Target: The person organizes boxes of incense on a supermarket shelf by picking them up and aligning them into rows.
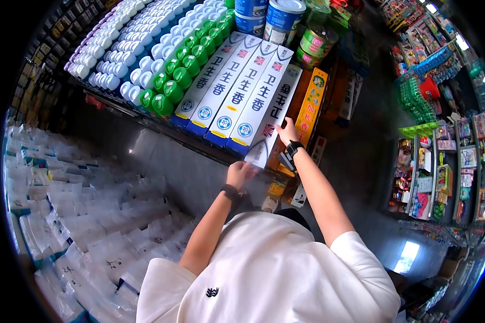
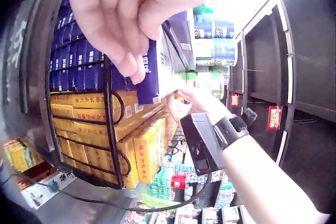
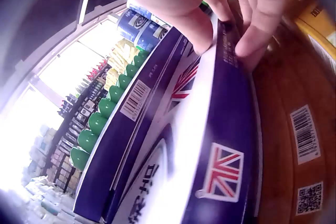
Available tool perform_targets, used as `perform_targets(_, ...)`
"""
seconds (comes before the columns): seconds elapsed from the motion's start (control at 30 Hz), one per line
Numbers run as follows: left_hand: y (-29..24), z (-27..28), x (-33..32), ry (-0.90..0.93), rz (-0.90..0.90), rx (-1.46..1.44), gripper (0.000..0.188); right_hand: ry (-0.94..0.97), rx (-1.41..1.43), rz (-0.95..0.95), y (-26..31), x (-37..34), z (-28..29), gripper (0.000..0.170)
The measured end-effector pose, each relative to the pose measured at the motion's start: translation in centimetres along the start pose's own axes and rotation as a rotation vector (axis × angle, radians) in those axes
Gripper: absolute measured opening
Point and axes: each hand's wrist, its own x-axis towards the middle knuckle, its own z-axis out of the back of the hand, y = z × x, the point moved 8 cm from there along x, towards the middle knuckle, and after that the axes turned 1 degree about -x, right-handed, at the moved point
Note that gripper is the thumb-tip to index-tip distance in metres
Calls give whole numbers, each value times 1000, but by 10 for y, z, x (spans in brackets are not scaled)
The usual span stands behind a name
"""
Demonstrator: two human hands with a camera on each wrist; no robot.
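A long white-and-blue incense box (image 1: pixel 259 152) with a British flag print lies at the right end of a row of similar incense boxes (image 1: pixel 229 97), its near end jutting out past theirs. My left hand (image 1: pixel 241 175) is at that near end; the left wrist view shows the thumb and fingers (image 2: pixel 137 66) pinching its blue corner. Farther along, my right hand (image 1: pixel 287 132) grips the box's right edge. In the right wrist view the thumb is on the white top and the fingers (image 3: pixel 257 37) are against the blue side (image 3: pixel 223 113).
Right of the box lies an orange-and-yellow incense box (image 1: pixel 312 102). Green-lidded containers (image 1: pixel 172 89) line the left side, and blue cans (image 1: pixel 285 13) stand behind. Below, a black wire rack (image 2: pixel 107 113) borders yellow boxes (image 2: pixel 147 150). Plastic-wrapped packets (image 1: pixel 102 231) fill the lower left.
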Motion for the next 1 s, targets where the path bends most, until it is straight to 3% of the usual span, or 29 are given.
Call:
perform_targets(0.17, 1, 1, 16, 2, 25, -15, 28, -50, 14, 2, -1, 3, -9, 59)
perform_targets(0.43, -2, 3, 26, -100, -33, 31, 25, 26, 122, -103, 2, 2, -12, 57)
perform_targets(0.63, -2, 5, 28, -131, -34, -8, 23, 51, 45, -90, -8, 11, -28, 68)
perform_targets(0.67, 0, 5, 30, -130, -34, -14, 23, 106, 103, -82, -10, 14, -35, 78)
perform_targets(0.77, -2, 4, 30, -139, -64, -11, 24, 157, 46, -137, 2, 7, -32, 88)
perform_targets(0.87, -4, 3, 28, -158, -42, -10, 24, 170, 125, -90, 5, 8, -30, 90)
perform_targets(1.0, 6, 6, 35, -151, 5, 14, 23, 208, 449, -33, -5, 16, -33, 90)
